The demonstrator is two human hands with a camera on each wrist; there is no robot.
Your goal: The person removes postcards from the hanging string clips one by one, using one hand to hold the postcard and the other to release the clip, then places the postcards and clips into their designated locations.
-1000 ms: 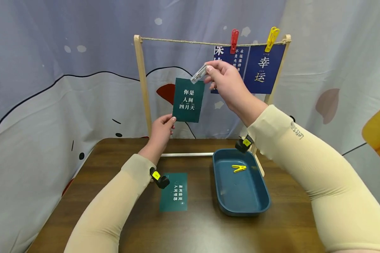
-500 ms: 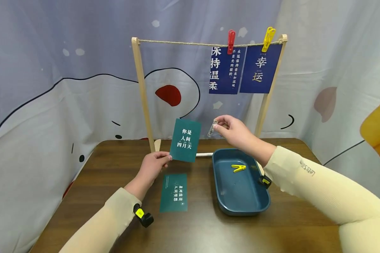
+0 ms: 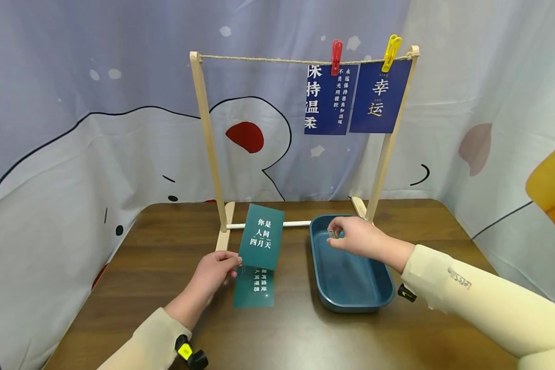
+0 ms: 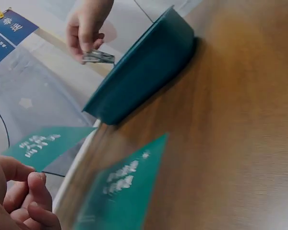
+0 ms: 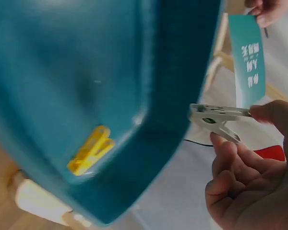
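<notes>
My left hand [image 3: 213, 277] pinches a dark green card [image 3: 261, 236] with white characters by its lower left edge. The card hangs tilted above the table and covers part of a second green card [image 3: 254, 295] lying there. Over the back of a blue bin [image 3: 319, 288], my right hand [image 3: 356, 236] pinches a whitish clothespin [image 5: 221, 115] between thumb and finger. The right wrist view shows its two arms spread apart beside the bin's rim. Inside the bin lies a yellow clothespin [image 5: 91, 151], hidden behind my right hand in the head view.
A wooden frame [image 3: 206, 133] with a rope [image 3: 259, 60] across its top stands behind the bin. Two blue cards hang on it, one under a red clothespin [image 3: 336, 56], one under a yellow clothespin [image 3: 391, 53]. A patterned curtain [image 3: 120, 154] is behind the table.
Both hands have come down from near the rope, the left with its green card to just above the table, the right with its clothespin to over the bin. The hanging cards stay put.
</notes>
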